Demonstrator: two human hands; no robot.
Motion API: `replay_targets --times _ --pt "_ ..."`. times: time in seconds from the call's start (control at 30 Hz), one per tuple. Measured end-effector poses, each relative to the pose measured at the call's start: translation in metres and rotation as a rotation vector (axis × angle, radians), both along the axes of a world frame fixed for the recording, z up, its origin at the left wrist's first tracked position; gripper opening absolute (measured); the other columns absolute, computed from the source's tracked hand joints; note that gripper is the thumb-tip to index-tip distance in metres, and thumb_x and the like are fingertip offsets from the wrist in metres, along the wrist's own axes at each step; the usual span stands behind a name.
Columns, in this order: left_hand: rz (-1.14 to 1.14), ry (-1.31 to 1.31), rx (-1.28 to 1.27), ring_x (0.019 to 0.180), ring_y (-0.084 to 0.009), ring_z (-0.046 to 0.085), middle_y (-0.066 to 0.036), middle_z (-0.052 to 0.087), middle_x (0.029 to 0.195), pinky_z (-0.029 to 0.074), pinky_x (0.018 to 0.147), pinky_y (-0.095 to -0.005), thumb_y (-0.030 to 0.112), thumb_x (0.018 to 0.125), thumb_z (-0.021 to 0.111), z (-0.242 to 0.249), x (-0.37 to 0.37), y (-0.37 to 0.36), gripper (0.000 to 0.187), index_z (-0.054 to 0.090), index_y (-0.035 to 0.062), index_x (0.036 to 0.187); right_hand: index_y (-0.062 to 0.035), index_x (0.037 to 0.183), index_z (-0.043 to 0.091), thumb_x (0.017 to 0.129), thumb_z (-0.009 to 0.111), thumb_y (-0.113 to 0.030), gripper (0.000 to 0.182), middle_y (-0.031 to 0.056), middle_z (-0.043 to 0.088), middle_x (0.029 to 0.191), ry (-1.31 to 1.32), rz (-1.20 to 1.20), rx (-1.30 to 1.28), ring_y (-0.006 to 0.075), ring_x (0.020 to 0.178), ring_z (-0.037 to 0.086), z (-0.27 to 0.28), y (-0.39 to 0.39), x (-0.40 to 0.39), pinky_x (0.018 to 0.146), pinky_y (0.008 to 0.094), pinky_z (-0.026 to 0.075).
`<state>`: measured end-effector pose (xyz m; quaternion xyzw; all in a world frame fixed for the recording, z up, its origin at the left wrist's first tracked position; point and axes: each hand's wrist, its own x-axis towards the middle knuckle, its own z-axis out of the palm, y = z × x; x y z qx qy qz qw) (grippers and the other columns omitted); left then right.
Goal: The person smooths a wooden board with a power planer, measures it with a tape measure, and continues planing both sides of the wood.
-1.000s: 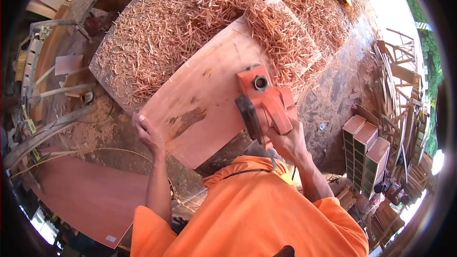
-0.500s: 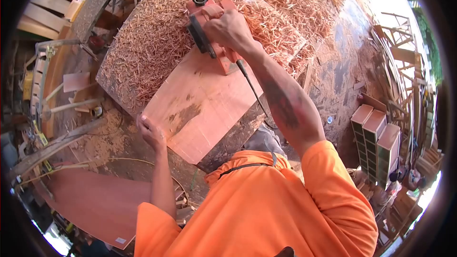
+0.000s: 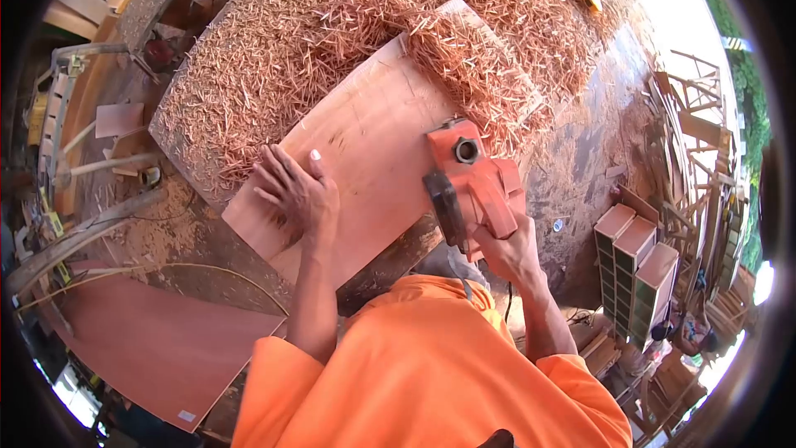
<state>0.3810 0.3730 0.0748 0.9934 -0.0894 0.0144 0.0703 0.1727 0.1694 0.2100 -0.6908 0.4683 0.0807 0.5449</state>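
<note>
A red power planer (image 3: 477,187) is at the right edge of a pale reddish wooden board (image 3: 373,141). My right hand (image 3: 507,249) is wrapped round the planer's handle, and a dark cord hangs below it. My left hand (image 3: 297,191) lies with fingers spread on the board's lower left part. Curly wood shavings (image 3: 265,75) cover the surface beyond the board and lie over its far right end.
A yellow object (image 3: 591,0) lies among the shavings at the upper right. Several stacked boxes (image 3: 634,265) stand at the right, near piled timber. A large reddish sheet (image 3: 149,340) is at the lower left, with a wooden pole (image 3: 91,241) above it.
My right hand has drawn the planer back from the far left of the board to its right edge. My left hand has moved from the board's near corner onto its face, fingers now spread.
</note>
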Motion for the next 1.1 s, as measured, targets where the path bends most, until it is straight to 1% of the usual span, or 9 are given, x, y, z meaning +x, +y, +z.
replay_targets --times 0.2,0.33,0.47,0.57,0.7,0.73,0.83,1.0,1.1 --pt "-0.037 -0.050 0.038 0.146 -0.0447 0.014 -0.019 0.021 0.159 0.008 0.115 -0.0642 0.044 0.101 0.039 -0.008 0.000 0.002 0.070 0.027 -0.0044 0.149 0.0012 0.071 0.061 0.082 0.070 -0.015 0.022 0.0006 0.056 0.058 -0.120 0.004 0.060 0.0086 0.051 0.053 0.010 -0.015 0.067 0.045 0.0290 0.042" --pt "-0.064 -0.092 0.059 0.145 -0.0469 0.016 -0.020 0.023 0.158 0.011 0.114 -0.0657 0.044 0.100 0.041 -0.014 0.002 0.006 0.070 0.028 -0.0045 0.149 -0.0028 0.066 0.064 0.068 0.072 -0.008 0.010 0.0056 0.063 0.068 -0.596 0.464 -0.601 0.0178 0.052 0.058 -0.024 -0.045 0.131 0.050 0.0329 0.048" --pt "-0.063 -0.075 0.021 0.144 -0.0474 0.017 -0.020 0.022 0.158 0.011 0.113 -0.0665 0.043 0.099 0.042 -0.008 0.003 0.004 0.070 0.030 -0.0061 0.147 -0.0119 0.062 0.064 0.062 0.068 -0.006 0.007 0.0037 0.068 0.083 -0.527 0.856 -1.176 0.0199 0.066 0.067 -0.048 -0.078 0.219 0.056 0.0342 0.052" --pt "-0.059 -0.070 -0.018 0.145 -0.0477 0.017 -0.017 0.023 0.159 0.010 0.114 -0.0664 0.044 0.100 0.041 -0.007 0.003 0.004 0.063 0.033 0.0062 0.150 -0.0102 0.091 0.066 0.072 0.064 -0.009 0.019 0.0066 0.067 0.091 -0.287 1.001 -1.033 0.0267 0.073 0.069 -0.042 -0.096 0.269 0.054 0.0398 0.055" --pt "-0.067 -0.013 0.013 0.145 -0.0477 0.015 -0.012 0.022 0.160 0.008 0.114 -0.0670 0.046 0.102 0.036 0.000 0.003 0.002 0.055 0.037 0.0210 0.150 -0.0089 0.079 0.067 0.071 0.063 -0.010 0.010 0.0073 0.067 0.079 -0.718 0.919 -1.338 0.0285 0.070 0.069 -0.059 -0.094 0.228 0.054 0.0394 0.055" --pt "-0.077 -0.044 0.040 0.145 -0.0476 0.015 -0.011 0.022 0.160 0.008 0.114 -0.0676 0.047 0.102 0.034 -0.005 0.004 0.002 0.055 0.037 0.0219 0.150 -0.0169 0.061 0.064 0.060 0.069 -0.012 0.007 0.0012 0.065 0.097 -0.340 1.014 -1.184 0.0216 0.073 0.067 -0.051 -0.085 0.197 0.063 0.0351 0.054" --pt "-0.083 -0.079 0.074 0.145 -0.0474 0.015 -0.008 0.022 0.161 0.009 0.112 -0.0706 0.048 0.102 0.030 -0.017 0.006 0.006 0.054 0.036 0.0247 0.151 -0.0096 0.067 0.066 0.053 0.069 -0.005 0.015 0.0061 0.069 0.092 -0.555 0.864 -0.976 0.0285 0.064 0.062 -0.044 -0.064 0.104 0.058 0.0394 0.050" --pt "-0.079 -0.080 0.022 0.147 -0.0452 0.012 -0.012 0.023 0.160 0.007 0.115 -0.0667 0.040 0.103 0.032 -0.010 0.006 -0.005 0.054 0.032 0.0151 0.152 -0.0053 0.067 0.062 0.067 0.072 -0.006 0.011 0.0070 0.063 0.066 -0.126 0.060 -0.038 0.0180 0.050 0.056 -0.012 -0.015 0.010 0.046 0.0321 0.043" --pt "-0.065 -0.062 -0.060 0.146 -0.0441 0.015 -0.013 0.024 0.160 0.009 0.114 -0.0666 0.038 0.101 0.039 -0.012 -0.003 -0.015 0.060 0.034 0.0030 0.149 -0.0016 0.065 0.056 0.080 0.071 -0.014 0.024 -0.0008 0.054 0.056 -0.033 0.038 -0.012 0.0055 0.052 0.048 -0.004 -0.013 0.009 0.048 0.0259 0.039"
